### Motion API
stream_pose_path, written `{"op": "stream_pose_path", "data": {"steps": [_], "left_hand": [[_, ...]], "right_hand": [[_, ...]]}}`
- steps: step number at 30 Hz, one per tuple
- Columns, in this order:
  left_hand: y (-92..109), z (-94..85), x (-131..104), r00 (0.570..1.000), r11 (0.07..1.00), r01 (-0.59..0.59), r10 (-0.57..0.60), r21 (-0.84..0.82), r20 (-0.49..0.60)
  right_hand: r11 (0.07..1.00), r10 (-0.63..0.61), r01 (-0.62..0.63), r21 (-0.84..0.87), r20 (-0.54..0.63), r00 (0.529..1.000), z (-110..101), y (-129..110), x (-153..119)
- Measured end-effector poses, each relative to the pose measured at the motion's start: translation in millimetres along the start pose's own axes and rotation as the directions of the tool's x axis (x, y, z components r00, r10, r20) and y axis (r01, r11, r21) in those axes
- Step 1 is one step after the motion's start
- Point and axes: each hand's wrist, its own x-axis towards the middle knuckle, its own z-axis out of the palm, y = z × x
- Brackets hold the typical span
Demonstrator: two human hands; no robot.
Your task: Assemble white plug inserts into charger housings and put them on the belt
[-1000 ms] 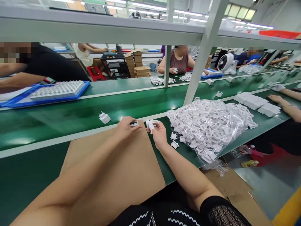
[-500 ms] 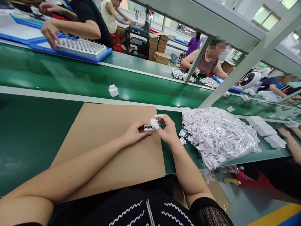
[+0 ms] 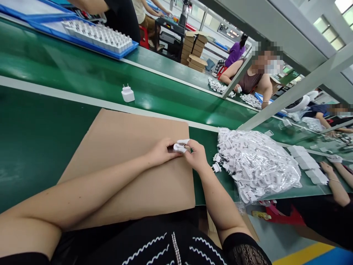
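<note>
Over the cardboard sheet, my left hand is closed around a small white charger housing, largely covered by the fingers. My right hand, with white finger cots on thumb and forefinger, pinches at the housing's near end. Whether a separate small part sits between those fingertips I cannot tell. To the right of my right hand lie loose white plug pieces with metal pins, beside a large clear bag full of similar white parts.
A white plug charger stands on the green belt beyond the cardboard. A blue tray carries rows of chargers. White blocks sit past the bag, near another person's hands. A slanted metal post rises at the right.
My right fingers have closed in on the housing; its open dark end, visible before, is now covered. A co-worker's hand has left the blue tray. The view has tilted slightly.
</note>
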Motion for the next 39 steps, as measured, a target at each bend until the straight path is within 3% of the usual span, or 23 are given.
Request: {"op": "stream_pose_path", "data": {"steps": [7, 12, 26, 33, 39], "left_hand": [[-1, -0.7, 1, 1.000, 1.000, -0.001, 0.001, -0.019, 0.010], [-2, -1.1, 1, 1.000, 0.999, -0.003, 0.004, -0.037, 0.009], [5, -2.3, 0, 1.000, 0.999, 0.000, 0.001, -0.036, 0.024], [9, -1.9, -2, 0.992, 0.993, 0.116, -0.116, -0.008, 0.059], [5, 1.9, -6, 0.991, 0.992, 0.122, -0.120, -0.024, 0.058]], "right_hand": [[0.990, 0.005, 0.000, -0.140, 0.034, 0.999, 1, 3, 2], [0.995, -0.044, 0.042, -0.094, -0.019, 0.999, 2, 4, 0], [0.962, -0.051, 0.068, -0.265, 0.072, 0.996, -3, -4, 7], [0.966, 0.056, -0.007, -0.258, 0.183, 0.982, -15, -15, 21], [0.961, 0.130, -0.103, -0.257, 0.089, 0.987, -3, -17, 12]]}}
